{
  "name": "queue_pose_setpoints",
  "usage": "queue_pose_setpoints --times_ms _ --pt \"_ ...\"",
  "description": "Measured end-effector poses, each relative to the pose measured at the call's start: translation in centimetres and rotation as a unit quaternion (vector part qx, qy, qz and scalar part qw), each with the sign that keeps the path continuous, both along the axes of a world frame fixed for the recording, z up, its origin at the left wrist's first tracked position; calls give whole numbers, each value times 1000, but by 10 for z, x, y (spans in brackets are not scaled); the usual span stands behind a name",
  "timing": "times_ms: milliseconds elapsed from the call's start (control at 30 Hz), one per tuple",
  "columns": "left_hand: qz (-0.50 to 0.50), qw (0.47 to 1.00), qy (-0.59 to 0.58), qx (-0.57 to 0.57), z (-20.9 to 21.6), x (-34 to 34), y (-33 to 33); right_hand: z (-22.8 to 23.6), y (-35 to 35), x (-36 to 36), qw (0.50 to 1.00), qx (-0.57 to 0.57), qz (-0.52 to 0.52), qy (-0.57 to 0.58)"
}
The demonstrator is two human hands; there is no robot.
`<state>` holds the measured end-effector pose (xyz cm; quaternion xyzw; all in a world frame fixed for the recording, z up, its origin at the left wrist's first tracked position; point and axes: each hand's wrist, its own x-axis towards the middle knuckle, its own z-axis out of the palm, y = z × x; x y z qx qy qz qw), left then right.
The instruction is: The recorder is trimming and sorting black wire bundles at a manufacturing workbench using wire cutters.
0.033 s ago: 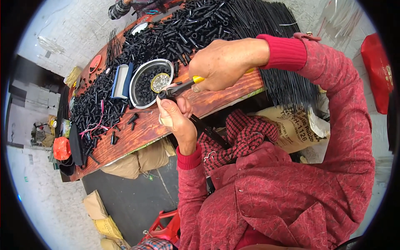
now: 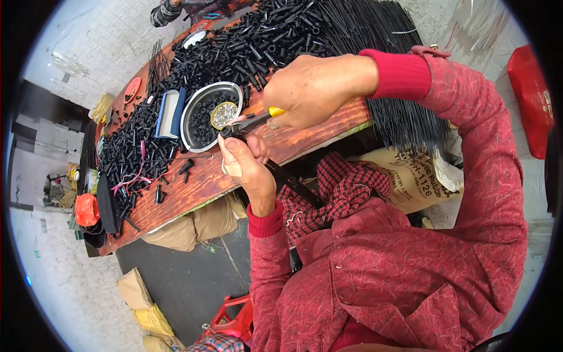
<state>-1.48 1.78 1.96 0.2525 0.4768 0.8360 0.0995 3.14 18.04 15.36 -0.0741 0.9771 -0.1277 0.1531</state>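
My right hand (image 2: 319,91) is closed around pliers (image 2: 253,123) with yellow handles, their dark metal jaws pointing left. Those jaws meet a small black part (image 2: 230,131) at the fingertips of my left hand (image 2: 249,167). That hand is closed, the thumb pressed against the black part and pale tape or cloth around some fingers. Below the left hand a long black tube (image 2: 296,185) slants toward my lap; whether it joins the small part is hidden by the fingers. Just beyond, an oval metal tray (image 2: 190,141) holds black rings and a yellow-rimmed tub (image 2: 214,122) of small silvery pieces.
Heaps of black tubular parts (image 2: 258,44) cover much of the red-brown wooden table (image 2: 316,135). Thin black rods (image 2: 375,35) lie at the far right. A blue box (image 2: 170,114) stands left of the tray. Across the table shows another person's sleeve (image 2: 166,13). A printed sack (image 2: 410,182) sits below the table edge.
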Motion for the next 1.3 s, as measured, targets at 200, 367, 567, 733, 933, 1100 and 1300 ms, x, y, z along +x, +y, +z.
queue_pose_setpoints --times_ms 200,367,567,733,933,1100,1300 --pt "78 995 33 -49 2 7 1 -17 0 5 998 -44 7 47" --pt "47 998 15 -43 -23 6 -9 -31 6 10 942 -316 -16 -109" --pt "-32 976 47 -211 -99 62 -48 -57 27 23 925 -300 -164 -163" --pt "-40 975 -31 -214 -135 76 -86 -95 29 24 895 -377 -168 -170" --pt "489 871 37 -20 -50 41 -219 -112 38 33 909 -338 -198 -146" --pt "355 748 99 -552 -177 105 -357 -142 57 33 906 -332 -198 -175" --pt "132 724 -15 -677 -361 138 -381 -150 54 42 933 -278 -176 -144"
